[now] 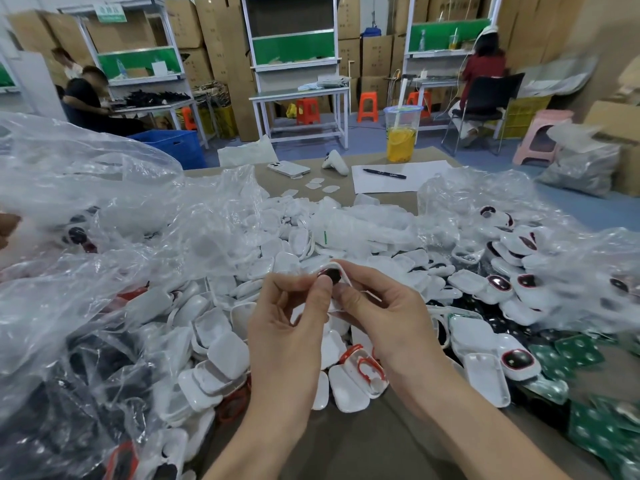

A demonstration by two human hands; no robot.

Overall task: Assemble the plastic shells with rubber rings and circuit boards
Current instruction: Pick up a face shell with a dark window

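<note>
Both hands are on one white shell (341, 271), held up over the middle of the table (346, 441). The left hand (291, 327) pinches it, with the thumb tip on the dark round insert (333, 274) set in the shell. The right hand (384, 317) grips the shell's right edge, thumb on top and fingers curled behind. I cannot tell whether a ring is already seated on it.

- 6 o'clock, just below the hands: open shells with red rubber rings (365, 363) lying in them.
- 8–9 o'clock: heap of empty shells (221, 344), partly under a big clear plastic bag (86, 202). There are dark parts inside the bag, but they are too blurred to name.
- 12 o'clock: more shells and crumpled clear wrap.
- 2–3 o'clock: shells with dark inserts fitted (498, 284), spilling out of a second clear bag (485, 192).
- 4 o'clock: green circuit boards (581, 355), near the table's right edge.

Far edge, 12–1 o'clock:
- phone (288, 168) face down
- white handheld device (335, 161)
- pen (384, 173) lying on a sheet of paper (415, 183)
- lidded cup of yellow drink (401, 136) just behind the sheet

Behind all this are workbenches, stacked cartons, orange stools and a blue crate (173, 143). People are seated at 10 and 2 o'clock.
</note>
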